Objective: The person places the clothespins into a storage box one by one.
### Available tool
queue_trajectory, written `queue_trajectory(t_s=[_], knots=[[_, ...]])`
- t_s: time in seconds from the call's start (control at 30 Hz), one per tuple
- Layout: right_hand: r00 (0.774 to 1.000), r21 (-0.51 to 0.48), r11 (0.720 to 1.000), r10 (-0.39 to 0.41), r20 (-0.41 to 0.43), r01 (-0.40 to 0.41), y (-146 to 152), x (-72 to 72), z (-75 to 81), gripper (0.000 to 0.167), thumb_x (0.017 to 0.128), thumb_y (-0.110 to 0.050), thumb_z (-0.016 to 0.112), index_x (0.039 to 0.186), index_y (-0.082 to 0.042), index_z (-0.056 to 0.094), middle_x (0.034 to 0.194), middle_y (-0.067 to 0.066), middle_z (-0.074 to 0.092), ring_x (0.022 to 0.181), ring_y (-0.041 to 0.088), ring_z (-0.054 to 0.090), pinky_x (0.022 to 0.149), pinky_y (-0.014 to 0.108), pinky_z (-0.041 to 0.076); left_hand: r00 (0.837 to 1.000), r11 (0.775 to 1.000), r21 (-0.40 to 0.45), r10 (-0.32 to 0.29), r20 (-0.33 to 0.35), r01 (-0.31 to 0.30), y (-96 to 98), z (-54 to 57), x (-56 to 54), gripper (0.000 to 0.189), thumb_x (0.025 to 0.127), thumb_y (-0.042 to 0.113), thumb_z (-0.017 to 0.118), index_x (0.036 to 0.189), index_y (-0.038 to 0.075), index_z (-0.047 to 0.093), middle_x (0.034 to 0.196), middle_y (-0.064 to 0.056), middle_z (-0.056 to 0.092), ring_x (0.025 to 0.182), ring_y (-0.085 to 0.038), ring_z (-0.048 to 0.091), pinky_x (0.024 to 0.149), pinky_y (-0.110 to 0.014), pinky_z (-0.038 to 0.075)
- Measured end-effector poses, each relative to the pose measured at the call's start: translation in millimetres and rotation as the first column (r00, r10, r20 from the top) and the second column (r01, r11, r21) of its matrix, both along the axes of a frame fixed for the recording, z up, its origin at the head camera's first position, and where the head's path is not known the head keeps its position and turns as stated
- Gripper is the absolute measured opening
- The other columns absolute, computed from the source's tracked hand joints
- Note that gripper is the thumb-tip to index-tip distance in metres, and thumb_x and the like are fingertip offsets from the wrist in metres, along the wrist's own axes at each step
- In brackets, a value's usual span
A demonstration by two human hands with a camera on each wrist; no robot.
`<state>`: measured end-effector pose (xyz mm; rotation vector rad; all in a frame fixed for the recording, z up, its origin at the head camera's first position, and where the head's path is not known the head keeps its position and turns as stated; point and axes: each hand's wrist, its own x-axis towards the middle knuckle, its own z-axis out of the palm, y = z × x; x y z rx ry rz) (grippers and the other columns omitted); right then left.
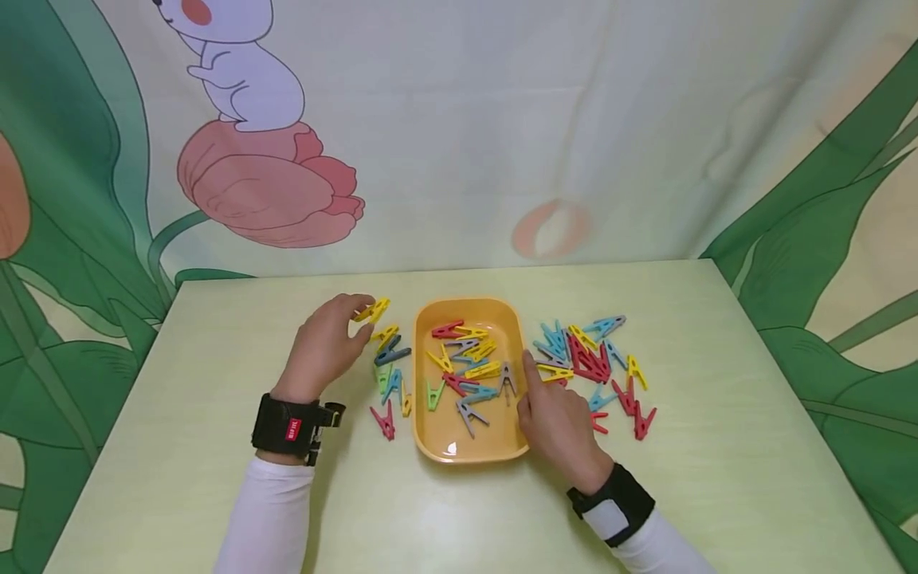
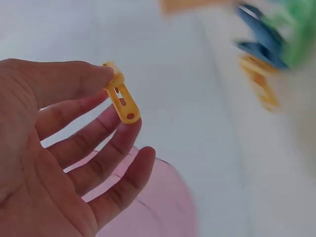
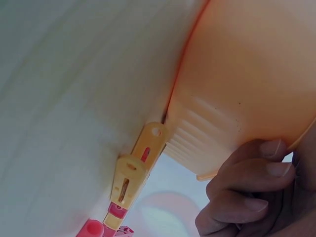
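My left hand (image 1: 323,347) pinches a yellow clothespin (image 1: 376,309) by thumb and fingertips, raised above the table. The left wrist view shows the thumb on one end of this clothespin (image 2: 129,109), the other fingers spread behind it. Left of the orange tray (image 1: 469,446) lie several clothespins, among them a red one (image 1: 384,421) and a dark blue one (image 1: 392,351). At the tray's right rim, my right hand (image 1: 562,426) holds the side, its index finger stretched along the edge. Curled fingers (image 3: 247,173) show against the outer wall in the right wrist view.
Inside the tray lie several mixed clothespins, such as a green one (image 1: 434,395) and a grey one (image 1: 471,416). A loose heap of red clothespins (image 1: 590,363), blue and yellow ones spreads right of it. Behind the table (image 1: 215,359) hangs a printed curtain (image 1: 445,143).
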<state>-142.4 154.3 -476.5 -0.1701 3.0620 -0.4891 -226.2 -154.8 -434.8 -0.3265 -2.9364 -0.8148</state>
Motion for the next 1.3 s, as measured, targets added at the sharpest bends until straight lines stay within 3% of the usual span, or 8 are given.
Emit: queue_trajectory(t_s=[0.13,0.27,0.53,0.63,0.73,0.97,1.17,1.3], knots=[[1.0,0.0,1.0,0.0,0.002,0.0,0,-0.6,-0.6,0.065,0.096,-0.017,0.057,0.155,-0.01,0.03,0.055,0.001,0.043,0.043,0.017,0.039,0.046,0.027,0.025,0.993,0.998,0.001,-0.069,-0.099,0.069,22.8,21.3,17.0,0.041,0.092,0.017,0.067,0.132,0.009,0.058,0.124,-0.012,0.064,0.114,-0.031,0.06,0.091,-0.049,0.052],[1.0,-0.005,1.0,-0.002,0.006,0.002,0,-1.2,-1.4,0.066,0.095,-0.017,0.057,0.155,-0.01,0.029,0.054,0.001,0.043,0.043,0.017,0.039,0.046,0.027,0.025,0.981,0.989,-0.038,-0.149,-0.127,0.146,45.2,30.1,29.8,0.04,0.092,0.019,0.068,0.131,0.011,0.06,0.124,-0.009,0.063,0.114,-0.026,0.06,0.091,-0.044,0.054],[1.0,-0.016,1.0,0.004,0.02,-0.004,0,-2.0,-1.5,0.066,0.096,-0.017,0.057,0.155,-0.01,0.028,0.055,0.001,0.043,0.044,0.017,0.04,0.047,0.027,0.025,0.955,0.96,-0.112,-0.269,-0.126,0.256,75.7,23.6,42.5,0.038,0.089,0.019,0.072,0.126,0.014,0.064,0.119,-0.006,0.066,0.109,-0.023,0.063,0.089,-0.039,0.055],[1.0,-0.016,1.0,0.002,0.03,-0.002,-1,-2.2,-0.8,0.067,0.096,-0.017,0.057,0.156,-0.011,0.028,0.055,0.001,0.044,0.044,0.017,0.04,0.047,0.027,0.026,0.94,0.945,-0.128,-0.317,-0.129,0.301,83.5,19.9,46.1,0.036,0.089,0.02,0.072,0.124,0.015,0.065,0.122,-0.006,0.066,0.112,-0.023,0.063,0.09,-0.039,0.055],[0.999,-0.019,1.0,0.001,0.036,-0.001,-1,-2.4,-0.2,0.067,0.096,-0.018,0.057,0.156,-0.012,0.027,0.055,0.001,0.044,0.044,0.018,0.041,0.048,0.027,0.027,0.934,0.938,-0.127,-0.337,-0.115,0.323,87.7,18.5,49.3,0.038,0.09,0.024,0.072,0.126,0.014,0.065,0.128,-0.007,0.064,0.119,-0.025,0.062,0.095,-0.042,0.053],[1.0,-0.02,1.0,0.006,0.012,-0.006,-1,-2.7,-0.1,0.066,0.096,-0.017,0.057,0.155,-0.011,0.029,0.055,0.001,0.044,0.044,0.017,0.04,0.047,0.027,0.027,0.951,0.948,-0.115,-0.304,-0.051,0.297,81.8,21.6,50.0,0.045,0.092,0.035,0.067,0.132,0.016,0.061,0.135,-0.007,0.06,0.125,-0.026,0.058,0.101,-0.045,0.049],[1.0,-0.024,1.0,0.004,0.007,-0.004,0,-1.7,0.1,0.066,0.096,-0.017,0.057,0.155,-0.011,0.028,0.056,0.001,0.044,0.044,0.017,0.04,0.047,0.027,0.027,0.986,0.985,-0.05,-0.164,-0.007,0.164,54.0,29.3,41.5,0.047,0.094,0.037,0.064,0.136,0.016,0.057,0.137,-0.008,0.058,0.125,-0.029,0.057,0.098,-0.051,0.049],[1.0,-0.016,1.0,0.003,0.005,-0.003,1,-0.2,-0.2,0.067,0.096,-0.017,0.057,0.156,-0.011,0.028,0.056,0.001,0.043,0.044,0.017,0.04,0.047,0.027,0.027,0.997,0.997,-0.02,-0.072,-0.022,0.071,27.4,22.9,30.2,0.048,0.095,0.034,0.063,0.137,0.012,0.055,0.138,-0.012,0.057,0.128,-0.033,0.053,0.1,-0.055,0.046]])
